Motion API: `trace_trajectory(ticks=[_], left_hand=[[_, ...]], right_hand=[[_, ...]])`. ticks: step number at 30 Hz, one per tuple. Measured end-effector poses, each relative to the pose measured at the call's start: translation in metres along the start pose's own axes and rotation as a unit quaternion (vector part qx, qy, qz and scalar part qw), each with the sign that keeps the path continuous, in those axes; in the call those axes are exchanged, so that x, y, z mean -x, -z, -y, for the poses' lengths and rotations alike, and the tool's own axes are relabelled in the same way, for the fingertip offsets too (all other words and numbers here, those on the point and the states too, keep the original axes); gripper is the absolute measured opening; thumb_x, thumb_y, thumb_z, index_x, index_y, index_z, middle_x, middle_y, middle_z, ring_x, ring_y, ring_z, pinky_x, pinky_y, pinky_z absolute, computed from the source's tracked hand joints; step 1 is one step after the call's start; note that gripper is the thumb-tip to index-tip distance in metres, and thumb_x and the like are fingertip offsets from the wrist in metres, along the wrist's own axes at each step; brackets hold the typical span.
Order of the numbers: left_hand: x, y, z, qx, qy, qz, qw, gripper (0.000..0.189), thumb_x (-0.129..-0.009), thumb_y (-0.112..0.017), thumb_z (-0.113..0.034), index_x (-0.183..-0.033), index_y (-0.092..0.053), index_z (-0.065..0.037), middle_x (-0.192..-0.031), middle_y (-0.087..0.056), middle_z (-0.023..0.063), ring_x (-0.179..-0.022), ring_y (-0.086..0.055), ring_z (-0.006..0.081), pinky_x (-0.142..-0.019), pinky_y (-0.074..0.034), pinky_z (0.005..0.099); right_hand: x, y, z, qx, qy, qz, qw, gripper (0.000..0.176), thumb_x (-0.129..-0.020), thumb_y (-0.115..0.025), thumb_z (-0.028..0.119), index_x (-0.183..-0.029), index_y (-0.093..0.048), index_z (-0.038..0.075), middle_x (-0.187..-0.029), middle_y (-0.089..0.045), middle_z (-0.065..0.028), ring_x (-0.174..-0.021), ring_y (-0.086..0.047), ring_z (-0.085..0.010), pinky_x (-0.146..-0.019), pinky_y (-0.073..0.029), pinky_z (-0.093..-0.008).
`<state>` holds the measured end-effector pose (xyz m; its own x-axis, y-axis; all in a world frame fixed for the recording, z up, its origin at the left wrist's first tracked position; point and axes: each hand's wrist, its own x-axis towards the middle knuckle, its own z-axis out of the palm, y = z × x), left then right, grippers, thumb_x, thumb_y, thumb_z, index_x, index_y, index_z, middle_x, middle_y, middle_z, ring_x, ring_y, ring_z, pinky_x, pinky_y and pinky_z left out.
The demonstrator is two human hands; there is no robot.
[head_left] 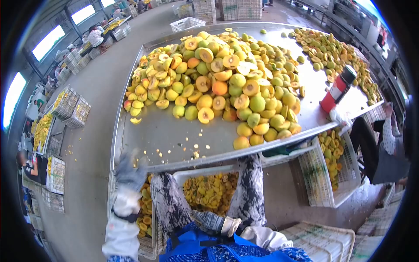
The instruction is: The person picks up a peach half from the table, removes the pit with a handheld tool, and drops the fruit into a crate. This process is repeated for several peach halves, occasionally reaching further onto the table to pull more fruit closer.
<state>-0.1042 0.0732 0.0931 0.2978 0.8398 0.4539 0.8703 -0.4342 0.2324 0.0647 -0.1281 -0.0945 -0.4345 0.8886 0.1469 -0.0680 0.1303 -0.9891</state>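
My left hand (128, 171), in a grey glove and a white sleeve, is blurred at the front left edge of the metal table (161, 135). Its fingers are spread and I see nothing in them. My right hand (213, 222), also gloved, lies low on my blue apron (227, 251) between my knees; its grip is unclear. A big heap of whole and halved yellow-green peaches (222, 83) covers the far part of the table. Below the table edge a white crate (205, 172) holds halved peaches, with a second crate (146, 214) under my left hand.
A red canister (338, 89) stands at the table's right edge. A co-worker's white-gloved hand (340, 117) rests there, above another crate of peach halves (334, 155). Empty white crates (325, 240) sit at lower right. More people and crates (72, 105) line the floor at left.
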Motion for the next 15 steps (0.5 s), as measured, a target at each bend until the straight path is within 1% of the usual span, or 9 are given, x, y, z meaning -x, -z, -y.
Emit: trace_trajectory(ticks=[2,4,6,7,9,10,13,14,15], left_hand=[[-0.063,-0.059,-0.029,0.037,-0.092,0.021,0.995,0.044,-0.076,-0.058,-0.035,-0.108,-0.051,-0.006,-0.103,-0.054,0.0184,-0.099,-0.05,0.0336,-0.084,-0.041,0.0413],[-0.118,-0.143,-0.057,0.008,-0.102,0.095,0.99,0.058,-0.072,-0.061,-0.04,-0.116,-0.045,-0.005,-0.116,-0.048,0.019,-0.107,-0.046,0.0335,-0.09,-0.038,0.0401],[-0.143,-0.187,-0.093,-0.039,-0.081,0.207,0.974,0.065,-0.07,-0.061,-0.042,-0.119,-0.042,-0.004,-0.12,-0.045,0.0205,-0.109,-0.045,0.0328,-0.09,-0.038,0.0397],[-0.149,-0.192,-0.116,-0.074,-0.05,0.285,0.954,0.067,-0.07,-0.061,-0.044,-0.121,-0.04,-0.006,-0.122,-0.044,0.0209,-0.11,-0.045,0.0327,-0.09,-0.038,0.0401],[-0.146,-0.196,-0.143,-0.096,-0.052,0.332,0.937,0.064,-0.071,-0.059,-0.04,-0.124,-0.038,-0.01,-0.122,-0.042,0.0209,-0.105,-0.049,0.0337,-0.086,-0.041,0.0412],[-0.145,-0.206,-0.149,-0.095,-0.017,0.378,0.921,0.062,-0.072,-0.058,-0.036,-0.126,-0.036,-0.014,-0.121,-0.042,0.0206,-0.097,-0.054,0.0344,-0.08,-0.044,0.0422],[-0.124,-0.205,-0.143,-0.052,-0.111,0.277,0.953,0.05,-0.073,-0.059,-0.033,-0.117,-0.046,-0.014,-0.106,-0.054,0.0178,-0.087,-0.058,0.0295,-0.074,-0.047,0.0402],[-0.118,-0.2,-0.133,0.08,-0.094,0.263,0.957,0.046,-0.073,-0.06,-0.032,-0.113,-0.049,-0.012,-0.102,-0.056,0.0163,-0.086,-0.058,0.0272,-0.073,-0.047,0.0379],[-0.111,-0.197,-0.117,0.21,-0.074,0.247,0.943,0.043,-0.074,-0.06,-0.032,-0.11,-0.051,-0.01,-0.098,-0.057,0.0147,-0.085,-0.058,0.0249,-0.073,-0.047,0.0356]], right_hand=[[-0.005,0.0,-0.01,0.142,0.055,0.001,0.988,0.027,-0.09,-0.038,0.015,-0.109,-0.051,0.001,-0.086,-0.059,-0.0047,-0.076,-0.054,-0.0162,-0.069,-0.045,-0.0292],[-0.003,0.001,-0.038,0.48,0.184,0.056,0.856,0.03,-0.09,-0.037,0.015,-0.109,-0.052,-0.004,-0.094,-0.059,-0.0117,-0.086,-0.056,-0.0191,-0.077,-0.046,-0.0294],[-0.01,0.016,-0.031,0.461,0.105,0.053,0.88,0.031,-0.089,-0.037,0.013,-0.107,-0.052,-0.008,-0.098,-0.059,-0.0172,-0.092,-0.057,-0.0234,-0.082,-0.047,-0.0309],[-0.016,0.031,0.0,0.27,-0.03,0.02,0.962,0.031,-0.088,-0.038,0.011,-0.105,-0.052,-0.01,-0.099,-0.058,-0.0191,-0.093,-0.056,-0.0263,-0.084,-0.047,-0.0324],[-0.015,0.044,-0.002,0.345,-0.046,-0.013,0.937,0.031,-0.085,-0.039,0.007,-0.106,-0.049,-0.014,-0.103,-0.055,-0.023,-0.093,-0.056,-0.0296,-0.082,-0.047,-0.0333],[-0.014,0.043,-0.017,0.595,0.073,-0.005,0.801,0.034,-0.083,-0.039,0.006,-0.109,-0.046,-0.015,-0.107,-0.053,-0.025,-0.093,-0.055,-0.0299,-0.079,-0.047,-0.0326],[-0.005,0.054,-0.021,0.827,0.193,0.037,0.526,0.035,-0.083,-0.037,0.003,-0.109,-0.044,-0.018,-0.108,-0.051,-0.0286,-0.092,-0.055,-0.033,-0.077,-0.048,-0.0345],[-0.003,0.053,-0.034,0.85,0.183,0.023,0.494,0.034,-0.083,-0.037,0.004,-0.109,-0.045,-0.018,-0.109,-0.051,-0.0281,-0.093,-0.055,-0.0328,-0.078,-0.048,-0.0343],[-0.001,0.057,-0.023,0.924,0.179,0.016,0.338,0.033,-0.085,-0.037,0.005,-0.109,-0.045,-0.017,-0.108,-0.051,-0.0265,-0.094,-0.055,-0.0308,-0.078,-0.048,-0.0336]])
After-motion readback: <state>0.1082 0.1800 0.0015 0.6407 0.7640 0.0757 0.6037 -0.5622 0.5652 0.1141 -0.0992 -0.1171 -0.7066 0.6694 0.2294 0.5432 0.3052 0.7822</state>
